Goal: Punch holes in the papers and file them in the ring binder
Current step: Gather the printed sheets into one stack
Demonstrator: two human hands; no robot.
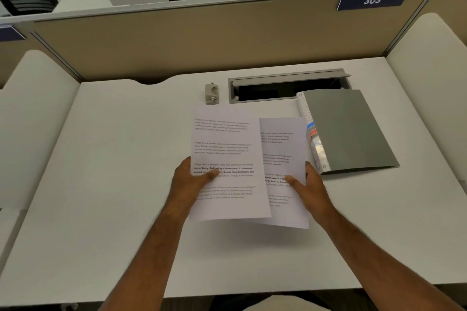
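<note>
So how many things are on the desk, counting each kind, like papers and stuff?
Printed paper sheets: 2, one held by the left hand, one by the right hand
Grey ring binder: 1, lying closed
Hole punch: 1
Total: 4 things

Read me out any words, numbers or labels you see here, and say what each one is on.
"303": blue sign on the partition.
"by a slower pace": bold line on left sheet; other print too blurred.
Right sheet: print mostly unreadable.
Ring binder spine label: too small.
</note>
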